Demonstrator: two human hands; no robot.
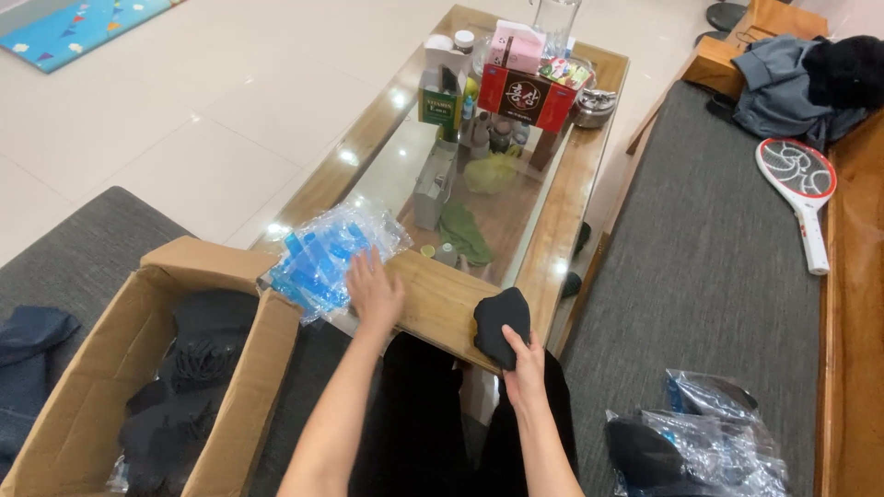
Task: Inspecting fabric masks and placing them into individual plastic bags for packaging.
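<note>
Left hand point(373, 290) flat, fingers spread, pressing blue-printed bag stack point(330, 258) on table point(442, 304) near edge. Right hand point(527, 364) closed around black cloth point(502, 324) at table's front edge. Box point(110, 368) at left.

The left hand point(373, 290) lies flat on a pile of clear bags with blue strips point(333, 255) at the near end of a glass-topped wooden table point(442, 304). The right hand point(525, 365) grips a folded black cloth point(501, 324) on the table's edge (an open cardboard box point(230, 368) of dark items stands to the left).
</note>
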